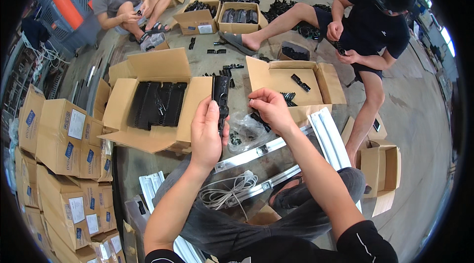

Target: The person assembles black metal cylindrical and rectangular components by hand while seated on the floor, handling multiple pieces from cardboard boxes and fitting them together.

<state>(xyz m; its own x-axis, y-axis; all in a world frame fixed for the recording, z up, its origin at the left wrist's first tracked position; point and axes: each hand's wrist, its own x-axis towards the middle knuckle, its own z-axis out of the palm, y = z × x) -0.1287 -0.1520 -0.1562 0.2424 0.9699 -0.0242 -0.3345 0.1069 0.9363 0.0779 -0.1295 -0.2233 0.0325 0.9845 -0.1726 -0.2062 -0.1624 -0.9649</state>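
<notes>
My left hand [206,133] grips a long black plastic part [220,96] and holds it upright in front of me. My right hand [269,108] is just to the right of it, fingers pinched together near its upper half; whether they hold a small piece I cannot tell. Under both hands lies a clear plastic bag [245,132] with small black pieces in it. An open cardboard box [123,102] to the left is filled with rows of the same black parts. Another open box [281,78] past my right hand holds a few black parts.
Stacked sealed cartons [64,164] stand at my left. Metal rails [256,152] and a coiled white cord [227,191] lie by my legs. One person [368,26] sits at the right, another [123,1] at the far left, with boxes of black parts [239,16] between them.
</notes>
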